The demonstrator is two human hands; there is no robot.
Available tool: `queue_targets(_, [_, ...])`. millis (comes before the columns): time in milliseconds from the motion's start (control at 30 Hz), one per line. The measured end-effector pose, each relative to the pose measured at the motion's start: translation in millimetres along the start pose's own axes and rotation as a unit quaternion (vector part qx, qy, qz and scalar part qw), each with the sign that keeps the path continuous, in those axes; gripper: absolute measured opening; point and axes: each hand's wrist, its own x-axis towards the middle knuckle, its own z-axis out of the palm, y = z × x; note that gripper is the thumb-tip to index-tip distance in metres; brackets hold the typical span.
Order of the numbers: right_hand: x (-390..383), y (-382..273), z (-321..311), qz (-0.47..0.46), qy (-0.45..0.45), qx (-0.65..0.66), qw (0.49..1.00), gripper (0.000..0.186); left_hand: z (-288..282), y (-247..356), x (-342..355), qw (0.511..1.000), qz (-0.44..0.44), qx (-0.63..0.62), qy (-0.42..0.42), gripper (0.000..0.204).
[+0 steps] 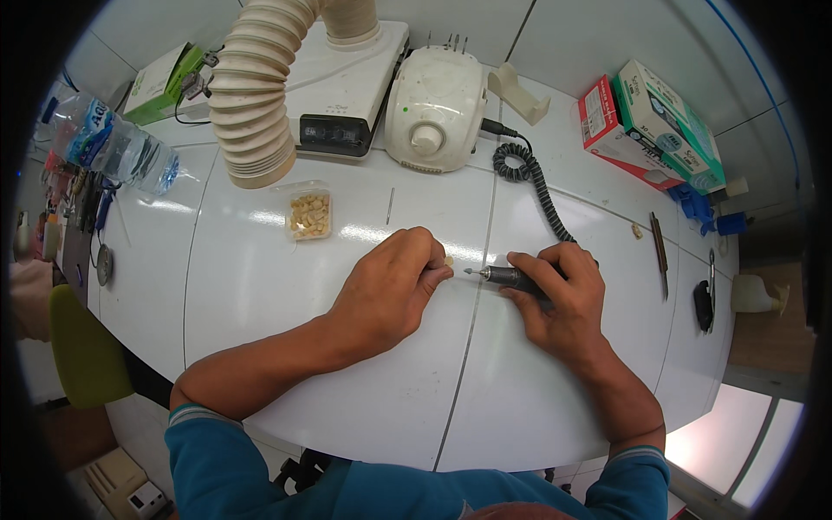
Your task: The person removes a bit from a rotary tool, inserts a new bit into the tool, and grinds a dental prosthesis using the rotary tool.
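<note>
The left hand's (390,290) grip is pinched closed, thumb against curled fingers, with a small cream-coloured piece (449,261) peeking out at the fingertips; most of that piece is hidden. The right hand's (565,299) grip is closed around a dark, cylindrical rotary handpiece (513,276), thumb beneath and fingers over the top. From its nose a grey, pointed bit (472,272) aims left toward the cream-coloured piece, just beside it with a narrow gap between. Both hands are over the glossy white tabletop (381,390), which is crossed by dark seams.

From behind the right hand, a black coiled cord (548,204) runs up to a rounded, off-white control box (436,113) with a front knob. Beyond the left hand lie a thin metal rod (390,206) and a clear plastic tray (289,212) of yellowish pieces (309,215). The mouth of a ribbed, cream-coloured hose (251,104) hangs near that tray, beside a white, boxy machine (368,74) with a dark front panel.

Farther out, a clear, blue-labelled plastic bottle (130,152) lies at the left, while two slender brown tools (659,256) and a green-and-white cardboard box (667,126) occupy the right.
</note>
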Motion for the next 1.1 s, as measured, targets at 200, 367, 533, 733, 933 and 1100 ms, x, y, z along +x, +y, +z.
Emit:
queue_targets(200, [1,0,0,-0.002,0.002,0.002,1.0,0.044,-8,8,8,0.998,0.01,-0.067,0.018,0.024])
queue_targets(367, [1,-1,-1,-0.001,-0.001,0.002,1.0,0.044,-10,5,7,0.997,-0.018,-0.075,0.0,0.026])
queue_targets(533, [0,0,0,0.0,-0.005,-0.002,1.0,0.044,-11,8,8,0.995,-0.026,-0.091,0.002,0.026])
queue_targets(733, [1,0,0,-0.003,0.003,0.006,1.0,0.044,-11,7,7,0.995,-0.032,-0.09,-0.01,0.026])
queue_targets(933, [0,0,1,0.005,0.011,0.019,1.0,0.043,-6,2,5,0.987,-0.062,-0.147,-0.02,0.032])
queue_targets(1100, [0,0,2,0.007,0.012,0.023,1.0,0.043,-6,3,6,0.986,-0.059,-0.154,-0.018,0.032])
